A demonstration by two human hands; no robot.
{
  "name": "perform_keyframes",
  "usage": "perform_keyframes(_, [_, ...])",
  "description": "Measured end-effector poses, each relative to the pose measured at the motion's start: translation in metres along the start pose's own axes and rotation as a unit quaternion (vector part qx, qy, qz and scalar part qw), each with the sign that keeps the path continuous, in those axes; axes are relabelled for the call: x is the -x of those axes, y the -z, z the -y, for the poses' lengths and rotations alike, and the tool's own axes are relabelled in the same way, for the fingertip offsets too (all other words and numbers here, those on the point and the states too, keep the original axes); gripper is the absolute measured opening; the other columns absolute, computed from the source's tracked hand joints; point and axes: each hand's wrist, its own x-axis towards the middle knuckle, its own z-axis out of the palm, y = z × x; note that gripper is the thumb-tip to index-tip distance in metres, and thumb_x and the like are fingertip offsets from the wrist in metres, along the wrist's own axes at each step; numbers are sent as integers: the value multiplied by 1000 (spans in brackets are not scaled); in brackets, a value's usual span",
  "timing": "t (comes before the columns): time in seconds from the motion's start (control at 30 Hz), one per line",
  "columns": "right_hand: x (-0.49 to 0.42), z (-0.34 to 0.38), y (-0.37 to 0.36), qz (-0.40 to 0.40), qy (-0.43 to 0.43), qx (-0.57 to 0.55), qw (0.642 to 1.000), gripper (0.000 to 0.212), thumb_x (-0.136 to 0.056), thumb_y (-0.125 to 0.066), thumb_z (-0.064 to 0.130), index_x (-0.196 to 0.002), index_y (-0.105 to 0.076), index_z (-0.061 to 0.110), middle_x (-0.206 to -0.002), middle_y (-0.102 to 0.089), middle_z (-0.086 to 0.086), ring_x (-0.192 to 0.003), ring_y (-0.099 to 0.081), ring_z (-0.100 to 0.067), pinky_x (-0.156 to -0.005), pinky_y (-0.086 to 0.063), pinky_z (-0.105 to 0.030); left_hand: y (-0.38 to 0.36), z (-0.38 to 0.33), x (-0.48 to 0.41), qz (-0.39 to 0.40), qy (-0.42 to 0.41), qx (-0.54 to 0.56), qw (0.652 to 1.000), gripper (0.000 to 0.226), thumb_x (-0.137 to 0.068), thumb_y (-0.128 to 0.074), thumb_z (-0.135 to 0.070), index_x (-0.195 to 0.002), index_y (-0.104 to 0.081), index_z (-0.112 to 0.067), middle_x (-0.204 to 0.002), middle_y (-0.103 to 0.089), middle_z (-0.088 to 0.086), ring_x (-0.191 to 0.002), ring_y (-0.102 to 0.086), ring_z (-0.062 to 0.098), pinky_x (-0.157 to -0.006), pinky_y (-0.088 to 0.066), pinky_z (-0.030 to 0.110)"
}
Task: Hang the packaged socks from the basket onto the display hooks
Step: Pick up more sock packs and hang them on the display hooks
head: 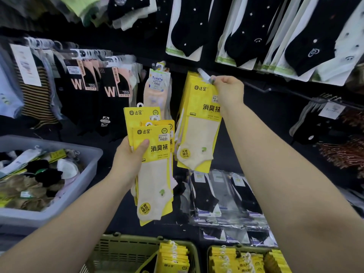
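Pinching the top edge of a yellow sock pack [199, 123] with the right hand [226, 91] at 1 o'clock, right at the tip of a display hook [202, 74]; clutching a fan of spare packs [151, 152] at centre in the left hand [130, 156], thumb clamped across the front card. Probably light, flat and slick in their film, stiff only at the card, so best taken by the top beside the hanger loop. More stacked upright in the green baskets [118, 251] at 6 o'clock.
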Motion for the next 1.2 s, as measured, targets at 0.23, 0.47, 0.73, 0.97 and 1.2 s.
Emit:
perform_keyframes(0.23, [19,-8,1,-101,23,-1,995,20,-90,-54,11,-82,-68,22,-87,-66,3,-76,-61,-15,-63,-54,-26,-6,-8,4,49,-6,25,998,12,-93,-58,-24,-100,-60,-34,-94,-74,-15,-86,-71,5,-77,-54,31])
perform_keyframes(0.47, [97,-45,-8,146,89,124,978,31,-79,-73,41,-97,-50,29,-106,-43,11,-86,-45,1,-67,-39,-5,-18,-20,6,95,-3,91,991,24,-86,-65,-27,-110,-62,-24,-102,-74,-5,-93,-71,15,-75,-57,31])
perform_keyframes(0.73, [109,-45,-1,114,173,225,952,29,-70,-80,41,-94,-68,30,-107,-35,7,-107,-32,-10,-96,-31,-20,-26,-21,11,79,-1,129,988,23,-83,-69,-20,-106,-64,-23,-101,-74,0,-92,-72,20,-76,-58,35])
perform_keyframes(0.97, [102,-49,7,162,74,159,971,31,-67,-85,22,-79,-56,26,-102,-54,7,-91,-54,-9,-73,-44,-13,-26,-15,14,94,56,175,978,28,-88,-62,-18,-116,-61,-14,-108,-72,7,-97,-70,26,-79,-56,40])
perform_keyframes(1.2, [90,-51,26,203,24,81,976,25,-75,-78,10,-83,-65,30,-99,-68,6,-87,-66,-8,-65,-57,-21,-15,-6,11,68,44,127,989,11,-89,-63,-22,-99,-68,-25,-98,-75,-2,-90,-72,18,-75,-54,35])
